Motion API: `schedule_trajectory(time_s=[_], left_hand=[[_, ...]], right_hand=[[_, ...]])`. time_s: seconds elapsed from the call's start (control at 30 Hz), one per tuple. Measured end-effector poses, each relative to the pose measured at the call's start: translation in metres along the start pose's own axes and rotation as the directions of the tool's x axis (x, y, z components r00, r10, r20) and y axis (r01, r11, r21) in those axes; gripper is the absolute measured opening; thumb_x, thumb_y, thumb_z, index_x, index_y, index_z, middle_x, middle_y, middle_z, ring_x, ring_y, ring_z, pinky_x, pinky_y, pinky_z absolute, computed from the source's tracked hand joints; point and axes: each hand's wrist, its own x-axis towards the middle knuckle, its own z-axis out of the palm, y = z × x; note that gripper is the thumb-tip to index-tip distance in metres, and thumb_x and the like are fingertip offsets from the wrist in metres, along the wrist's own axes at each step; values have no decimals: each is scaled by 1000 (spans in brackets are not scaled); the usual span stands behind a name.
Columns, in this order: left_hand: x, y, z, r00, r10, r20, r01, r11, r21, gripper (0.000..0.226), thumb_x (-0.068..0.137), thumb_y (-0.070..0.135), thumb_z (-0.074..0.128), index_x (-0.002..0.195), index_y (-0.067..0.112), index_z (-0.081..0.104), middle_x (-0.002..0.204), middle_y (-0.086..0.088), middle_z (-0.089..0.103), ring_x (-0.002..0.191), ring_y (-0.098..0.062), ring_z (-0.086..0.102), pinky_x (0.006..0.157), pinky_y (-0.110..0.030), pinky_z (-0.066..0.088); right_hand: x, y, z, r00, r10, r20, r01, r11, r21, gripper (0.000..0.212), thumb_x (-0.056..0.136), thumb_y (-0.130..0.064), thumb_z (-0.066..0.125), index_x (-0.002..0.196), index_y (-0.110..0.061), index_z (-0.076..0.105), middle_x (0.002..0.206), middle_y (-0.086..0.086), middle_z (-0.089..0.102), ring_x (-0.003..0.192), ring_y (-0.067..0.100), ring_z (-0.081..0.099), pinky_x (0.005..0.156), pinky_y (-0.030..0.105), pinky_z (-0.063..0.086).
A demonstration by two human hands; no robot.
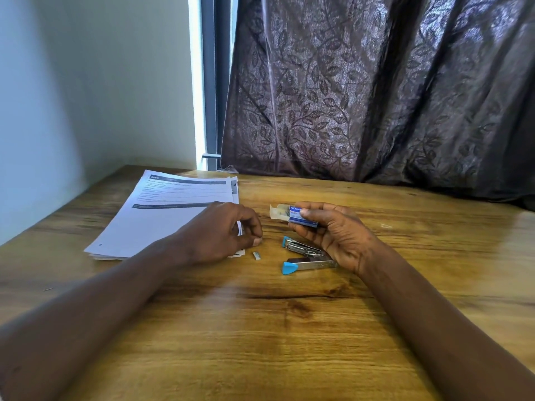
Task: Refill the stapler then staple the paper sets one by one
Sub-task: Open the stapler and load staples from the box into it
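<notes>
Bench [260,328]: wood-grain top; carries every item listed below.
Right hand [333,235]: raised just above the bench, palm turned left, thumb and fingers curled round the staple box.
Staple box [302,217]: small blue and white carton, held in the right hand. Its pale inner tray [278,212] is slid out on the left side. Contents are too small to make out.
Stapler [311,264]: lies on the bench right below the right hand, swung open. Two metal arms are splayed apart, each with a light-blue tip pointing left. The hinge end is hidden behind the right palm.
Left hand [228,230]: lowered over the near right corner of the paper stack, fingers curled, thumb tip against the forefinger. Cannot tell whether anything is pinched between them.
Staple strip [256,255]: short silvery piece lying loose on the bench, just below the left fingertips and left of the stapler. Not touched.
Paper stack [173,215]: printed sheets, loosely squared, lying flat on the left part of the bench, unstapled as far as can be seen.
Background: dark leaf-patterned curtain [376,96] behind the bench; pale wall [86,82] at left.
</notes>
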Motion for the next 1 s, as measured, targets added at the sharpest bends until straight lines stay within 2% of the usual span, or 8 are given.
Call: schedule_trajectory(time_s=[0.1, 0.23, 0.37, 0.5, 0.57, 0.73, 0.93, 1.0], left_hand=[[-1, 0, 0, 996, -36, -77, 29, 996, -87, 14, 87, 23, 81, 84, 34, 72, 85, 19, 74, 68, -4, 66, 64, -18, 49], [1, -1, -7, 942, -109, -317, 18, 961, -276, 7, 87, 20, 81, 87, 26, 76, 83, 13, 77, 70, -10, 71, 67, -21, 54], [0, 3, -8, 917, -104, -386, -36, 940, -341, 6, 89, 19, 79, 93, 22, 77, 84, 7, 77, 72, -17, 71, 67, -29, 59], [-1, 10, -4, 917, -33, -398, -74, 965, -252, 11, 91, 16, 76, 96, 25, 79, 86, 9, 78, 67, -10, 68, 64, -19, 53], [-1, 14, -3, 918, 13, -397, -100, 975, -199, 14, 92, 15, 74, 98, 26, 80, 88, 10, 78, 69, -11, 68, 64, -17, 50], [-4, 18, -3, 917, 78, -390, -144, 979, -142, 15, 93, 14, 74, 105, 20, 80, 92, 14, 77, 78, 2, 68, 67, -6, 46], [-3, 19, -3, 920, 189, -342, -204, 979, -10, 16, 95, 18, 72, 107, 24, 80, 95, 7, 72, 82, -10, 67, 71, -33, 56], [-3, 21, -3, 921, 215, -325, -220, 975, 20, 16, 96, 18, 71, 107, 25, 80, 96, 6, 70, 82, -9, 65, 70, -35, 55]], right_hand=[[-1, 0, 1, 1000, -3, 3, 3, 1000, -6, 15, 88, 8, 65, 103, 6, 70, 94, 22, 75, 73, 25, 76, 56, 23, 59], [-2, 1, 2, 1000, -11, 21, 12, 1000, -20, 15, 89, 8, 64, 103, 7, 69, 92, 21, 76, 74, 25, 76, 57, 23, 60], [-2, 2, 3, 999, -28, 43, 32, 996, -79, 13, 89, 8, 64, 101, 5, 70, 91, 19, 76, 75, 24, 76, 59, 24, 61], [0, 4, 3, 997, -57, 59, 64, 991, -114, 14, 87, 7, 68, 100, 4, 71, 92, 18, 76, 78, 25, 76, 61, 24, 61], [1, 5, 2, 996, -65, 60, 73, 987, -142, 16, 86, 6, 71, 101, 3, 72, 95, 19, 76, 82, 26, 77, 62, 25, 61], [1, 7, 2, 994, -77, 78, 92, 974, -207, 15, 83, 2, 75, 98, -2, 75, 103, 21, 75, 90, 29, 76, 67, 27, 62], [-4, 6, 5, 988, -87, 125, 114, 967, -228, 17, 86, 3, 72, 102, 0, 72, 106, 24, 73, 87, 26, 75, 67, 27, 62], [-5, 6, 5, 987, -84, 139, 115, 965, -234, 18, 86, 3, 71, 104, 1, 71, 105, 24, 72, 86, 25, 75, 69, 28, 63]])
